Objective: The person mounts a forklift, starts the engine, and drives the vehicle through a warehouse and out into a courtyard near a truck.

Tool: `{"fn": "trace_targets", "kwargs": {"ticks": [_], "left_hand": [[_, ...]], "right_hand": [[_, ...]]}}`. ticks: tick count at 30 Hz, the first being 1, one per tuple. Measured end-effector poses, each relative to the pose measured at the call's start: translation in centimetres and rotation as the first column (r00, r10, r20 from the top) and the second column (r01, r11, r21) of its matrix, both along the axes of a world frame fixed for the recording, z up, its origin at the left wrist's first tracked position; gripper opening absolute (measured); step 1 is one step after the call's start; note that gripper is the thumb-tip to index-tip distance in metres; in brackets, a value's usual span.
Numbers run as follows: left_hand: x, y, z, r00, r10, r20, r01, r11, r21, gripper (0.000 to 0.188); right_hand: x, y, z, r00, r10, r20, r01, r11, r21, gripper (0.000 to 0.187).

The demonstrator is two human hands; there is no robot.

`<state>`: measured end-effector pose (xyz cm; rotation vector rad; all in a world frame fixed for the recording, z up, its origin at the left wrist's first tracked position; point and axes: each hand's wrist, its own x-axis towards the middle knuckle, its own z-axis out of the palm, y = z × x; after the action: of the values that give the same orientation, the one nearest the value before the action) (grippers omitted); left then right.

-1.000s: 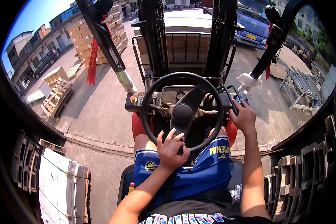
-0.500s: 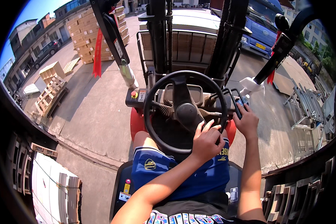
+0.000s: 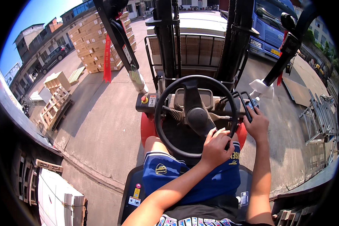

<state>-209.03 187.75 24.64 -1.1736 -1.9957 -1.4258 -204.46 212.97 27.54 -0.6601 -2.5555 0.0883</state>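
My left hand [image 3: 216,148] is closed around the lower right part of the black steering wheel [image 3: 159,124], its fingers curled over the rim. To the right of the wheel, my right hand [image 3: 257,123] wraps around a dark control lever [image 3: 249,114]. Black bars and small bright knobs rise just beyond those fingers; the palm hides the rest of the lever. Between the wheel and the front mast [image 3: 164,41] lies the dashboard [image 3: 219,104]. A red button [image 3: 144,99] sits at its left end.
Tall load with a white top [image 3: 203,20] stands ahead, beyond the mast. A blue truck [image 3: 269,30] is at the far right, stacked cartons [image 3: 96,45] far left. Wooden pallets [image 3: 56,107] lie left; metal frames [image 3: 318,116] stand right. White boards [image 3: 56,196] lie near left.
The whole view has shifted right and slightly down, wheel and hands included. Pallets at the lower right have slid further down. Both hands keep their holds.
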Motion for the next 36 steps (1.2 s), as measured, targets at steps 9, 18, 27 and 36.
{"fn": "trace_targets", "kwargs": {"ticks": [9, 18, 27, 36], "left_hand": [[-11.2, 9.3, -0.4, 0.999, -0.052, 0.010, 0.051, 0.998, 0.045, 0.010], [-23.4, 20.5, -2.9, 0.997, -0.080, -0.017, 0.080, 0.996, 0.032, 0.012], [-39.6, 28.1, -3.4, 0.996, -0.093, -0.002, 0.093, 0.995, 0.033, 0.012], [-52.1, 32.9, -1.3, 0.986, -0.169, 0.009, 0.168, 0.984, 0.051, 0.011]], "right_hand": [[-11.0, 8.3, -1.3, 0.999, -0.008, -0.044, 0.008, 1.000, -0.002, 0.056], [-22.6, 17.9, -2.7, 0.995, 0.014, -0.099, -0.011, 0.999, 0.032, 0.052], [-38.7, 26.6, -5.0, 0.992, 0.030, -0.123, -0.012, 0.989, 0.147, 0.052], [-50.8, 31.3, -2.7, 0.977, 0.043, -0.209, -0.016, 0.991, 0.133, 0.047]]}}
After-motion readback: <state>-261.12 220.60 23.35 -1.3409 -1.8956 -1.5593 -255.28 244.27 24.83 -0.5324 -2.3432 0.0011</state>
